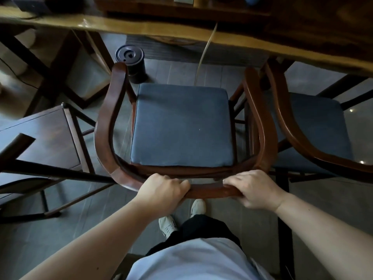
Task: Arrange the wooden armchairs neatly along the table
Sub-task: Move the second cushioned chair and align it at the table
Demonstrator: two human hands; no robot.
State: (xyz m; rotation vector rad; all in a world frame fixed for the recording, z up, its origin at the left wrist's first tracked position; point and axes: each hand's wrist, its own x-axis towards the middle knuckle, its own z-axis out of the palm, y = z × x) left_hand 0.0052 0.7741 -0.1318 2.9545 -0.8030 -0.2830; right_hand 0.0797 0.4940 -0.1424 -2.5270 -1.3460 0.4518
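A wooden armchair (105,126) with a curved reddish-brown rail and a blue seat cushion stands right in front of me, facing the long wooden table (141,27). My left hand (161,190) grips the back rail left of its middle. My right hand (252,188) grips the same rail to the right. A second armchair (292,130) with a blue cushion stands close beside it on the right, its front partly under the table edge. The two chairs' arms nearly touch.
A dark cylindrical bin (132,63) stands on the floor under the table, ahead of the chair's left arm. A dark wooden chair or stand (50,134) is at the left. A pale cord (203,51) hangs from the table. My feet (181,217) are behind the chair.
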